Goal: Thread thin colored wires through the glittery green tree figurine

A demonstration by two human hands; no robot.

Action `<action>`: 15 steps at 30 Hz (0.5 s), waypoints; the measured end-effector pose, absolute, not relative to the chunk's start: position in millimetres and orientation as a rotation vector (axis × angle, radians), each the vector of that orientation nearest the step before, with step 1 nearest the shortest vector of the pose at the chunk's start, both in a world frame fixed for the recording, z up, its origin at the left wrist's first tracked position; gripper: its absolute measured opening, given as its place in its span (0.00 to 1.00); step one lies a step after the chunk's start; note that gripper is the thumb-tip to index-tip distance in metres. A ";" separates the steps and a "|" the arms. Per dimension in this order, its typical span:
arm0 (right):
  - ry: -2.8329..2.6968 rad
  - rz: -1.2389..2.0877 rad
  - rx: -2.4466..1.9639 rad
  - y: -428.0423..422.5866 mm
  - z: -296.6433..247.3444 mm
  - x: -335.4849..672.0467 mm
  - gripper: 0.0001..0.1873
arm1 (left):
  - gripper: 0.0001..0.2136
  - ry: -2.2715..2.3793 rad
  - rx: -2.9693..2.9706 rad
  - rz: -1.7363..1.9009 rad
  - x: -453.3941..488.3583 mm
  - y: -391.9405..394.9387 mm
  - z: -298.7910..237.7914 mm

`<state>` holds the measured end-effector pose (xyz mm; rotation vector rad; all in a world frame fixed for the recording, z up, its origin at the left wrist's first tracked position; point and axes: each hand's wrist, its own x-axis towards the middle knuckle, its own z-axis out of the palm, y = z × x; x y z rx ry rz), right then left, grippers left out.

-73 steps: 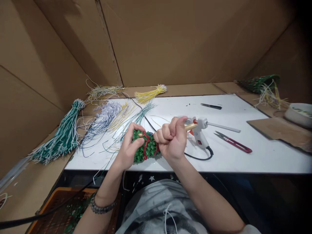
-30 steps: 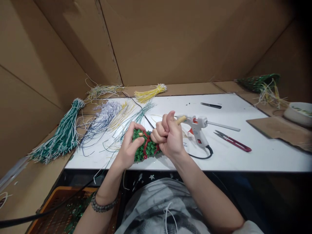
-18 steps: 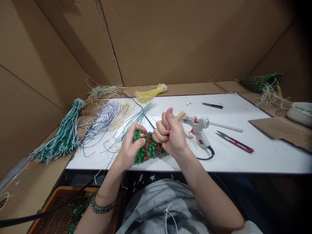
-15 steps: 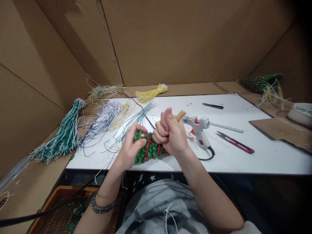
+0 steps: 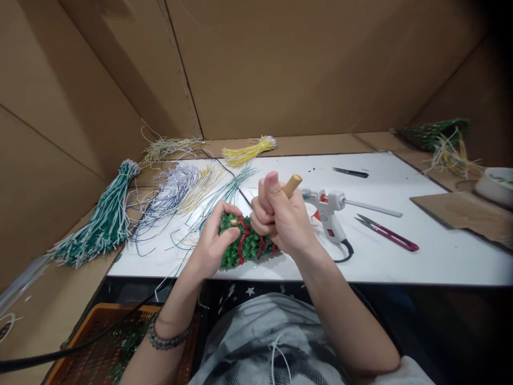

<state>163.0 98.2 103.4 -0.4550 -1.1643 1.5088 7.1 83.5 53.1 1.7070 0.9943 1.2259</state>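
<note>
A small bushy green ornament [image 5: 249, 247], like a little Christmas tree wound with red garland, lies on its side near the table's front edge. My left hand [image 5: 210, 243] grips its left end, thumb and fingers curled round it. A gold bead-like piece [image 5: 234, 222] shows by that thumb. Over the ornament's right part, my right hand [image 5: 285, 216] is closed in a fist, thumb up, round a wooden handle [image 5: 294, 183]. Only the handle's top end sticks out; whatever is at its lower end is hidden by the fist.
Behind my right hand lies a white glue gun [image 5: 331, 216]. Red-handled snips [image 5: 395, 238] and black snips [image 5: 350, 172] lie to its right. Wire bundles in green [image 5: 104, 219], clear-tipped blue [image 5: 170, 192] and yellow [image 5: 248, 152] spread left and back. An orange basket [image 5: 76, 342] stands below.
My right fist has shifted slightly left and tilted, and the wooden handle has moved with it. The left hand keeps its hold on the ornament, almost unmoved.
</note>
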 end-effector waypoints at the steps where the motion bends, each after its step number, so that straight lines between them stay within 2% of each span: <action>1: -1.148 1.515 -0.455 98.0 104.4 163.8 0.35 | 0.09 1.004 1.715 1.228 6.8 83.4 53.4; 5: -1.141 1.541 -0.455 99.1 102.0 163.0 0.35 | 0.09 1.013 1.742 1.237 5.2 83.3 52.5; 9: -1.121 1.416 -0.388 89.3 93.3 165.3 0.31 | 0.09 1.065 1.783 1.200 3.9 81.2 54.2; 12: -1.195 1.358 -0.413 61.6 94.4 183.9 0.26 | 0.16 1.272 1.933 1.249 1.5 74.9 61.7; 13: -1.239 1.361 -0.453 49.1 96.6 194.0 0.26 | 0.19 1.366 1.971 1.314 0.0 71.9 65.2; 15: -1.243 1.244 -0.500 24.6 101.5 219.7 0.30 | 0.17 1.483 1.926 1.363 -3.3 65.9 71.8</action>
